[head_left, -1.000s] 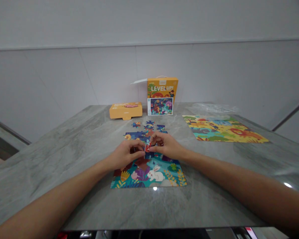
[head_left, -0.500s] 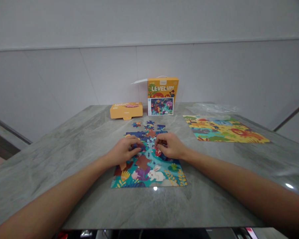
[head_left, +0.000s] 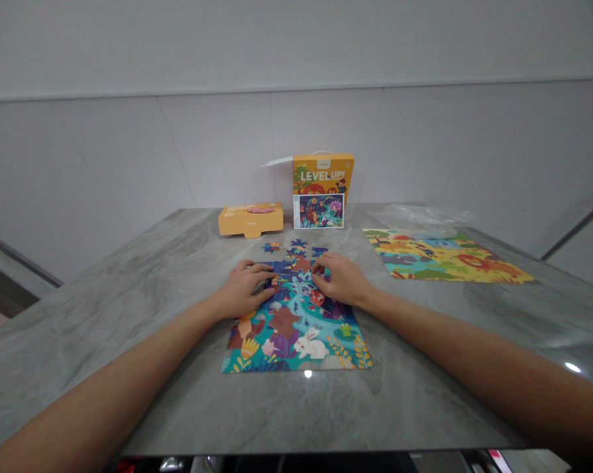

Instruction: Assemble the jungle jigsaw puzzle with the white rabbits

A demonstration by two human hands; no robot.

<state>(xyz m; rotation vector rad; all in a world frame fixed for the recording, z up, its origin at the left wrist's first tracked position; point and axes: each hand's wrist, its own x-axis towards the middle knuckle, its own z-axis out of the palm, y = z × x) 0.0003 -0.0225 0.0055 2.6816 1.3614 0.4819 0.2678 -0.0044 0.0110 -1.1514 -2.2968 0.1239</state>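
A partly assembled jigsaw puzzle point(head_left: 296, 345) lies flat in front of me, with a white rabbit, plants and a frog along its near side. My left hand point(head_left: 246, 288) rests at its upper left edge, fingers stretched over the pieces and the thumb apart. At the upper right edge is my right hand point(head_left: 340, 278), its fingers bent and thumb spread from them, touching the puzzle; I see nothing held in it. Beyond the far edge lie several loose puzzle pieces point(head_left: 296, 252). My hands cover parts of both side edges.
A yellow box point(head_left: 250, 220) and an upright LEVEL UP! box point(head_left: 323, 172) stand at the back, with a picture card point(head_left: 320, 211) leaning before the latter. To the right lie a yellow animal puzzle point(head_left: 439, 256) and clear plastic wrap point(head_left: 425, 213) on the grey table point(head_left: 129, 276).
My right hand has slid slightly up and right, uncovering a red part of the picture. My left hand has moved slightly up, its fingers straighter. The puzzle has shifted very slightly right.
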